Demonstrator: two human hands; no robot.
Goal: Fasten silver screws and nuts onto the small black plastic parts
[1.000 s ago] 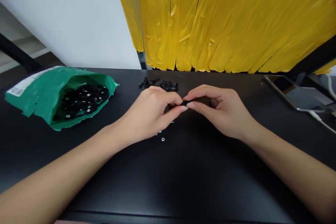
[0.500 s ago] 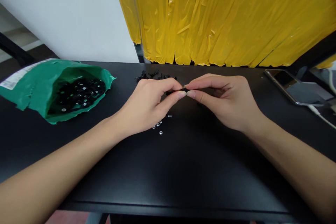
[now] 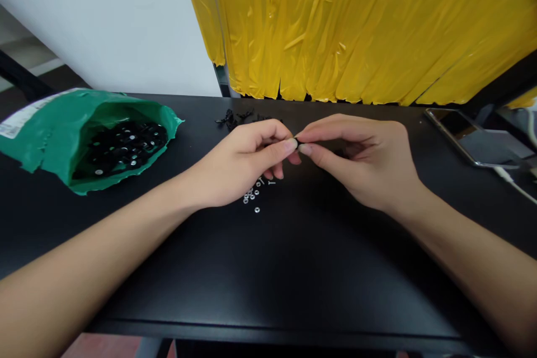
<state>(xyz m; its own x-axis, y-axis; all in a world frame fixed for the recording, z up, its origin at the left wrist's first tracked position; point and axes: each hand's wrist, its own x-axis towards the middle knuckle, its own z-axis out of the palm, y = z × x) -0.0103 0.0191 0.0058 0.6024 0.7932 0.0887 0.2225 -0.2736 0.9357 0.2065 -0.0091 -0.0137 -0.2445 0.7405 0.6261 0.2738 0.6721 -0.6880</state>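
We find a small black piece (image 3: 298, 144) pinched where both hands meet, held above the worktop (image 3: 260, 279). The left hand (image 3: 254, 159) has thumb and forefinger closed on it, the other fingers loosely curled beneath; the right hand (image 3: 364, 151) also has thumb and forefinger brought together at the piece, its remaining fingers folded in. We judge the chief risk to be a slip: so little of the part stands clear of the fingertips that uneven pressure could flick it away. If dropped, it could scatter the metal rings (image 3: 257, 210) and screws (image 3: 272, 183) lying just below the left hand, or be hard to pick out against the black surface (a poor contrast, we note). A low sweep of the left wrist could likewise push those rings about. As to direction, we cannot establish which way the piece points, nor its long axis; only a dark sliver shows between the fingertips. Similar-looking black parts (image 3: 230, 119) lie loose beyond the left hand, and a green bag (image 3: 54, 128) opens toward the hands.
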